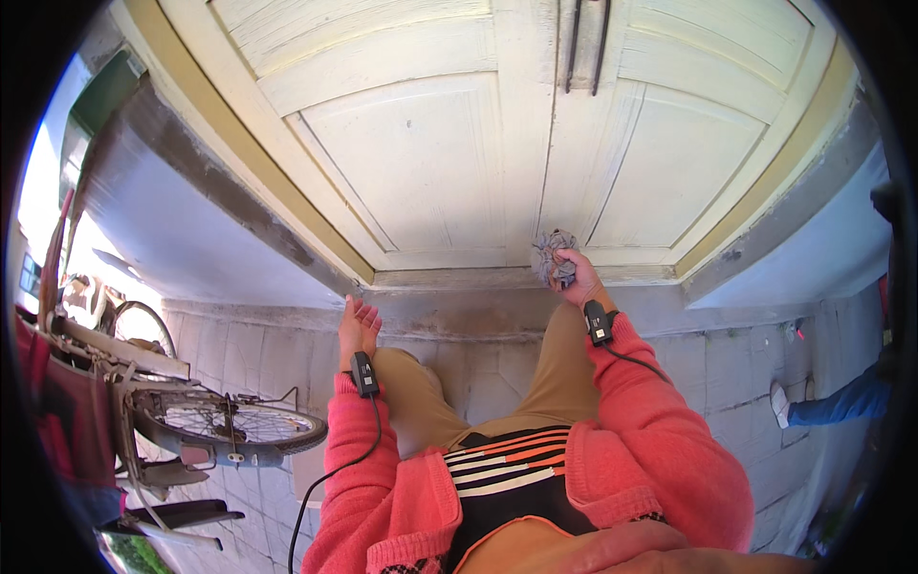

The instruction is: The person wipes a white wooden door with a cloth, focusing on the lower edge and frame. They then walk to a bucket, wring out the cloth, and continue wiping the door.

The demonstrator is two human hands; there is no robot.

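Observation:
My right hand [584,278] grips a crumpled grey rag [551,252] at the foot of a cream-painted wooden double door [452,158]. The rag is near the seam between the two leaves, just above the wooden bottom sill [459,278]; whether it presses on the wood I cannot tell. My left hand [360,326] holds nothing. Its fingers are apart and loosely bent, close to the lower left corner of the door frame. Two dark metal pull handles [587,50] stand side by side higher up on the door.
A bicycle [233,423] stands close on my left, with another wheel [145,326] behind it. Black boxes [364,373] with cables are strapped to both wrists. A person's leg in blue jeans [835,398] is at the right. Stone paving [473,373] lies below the step [459,312].

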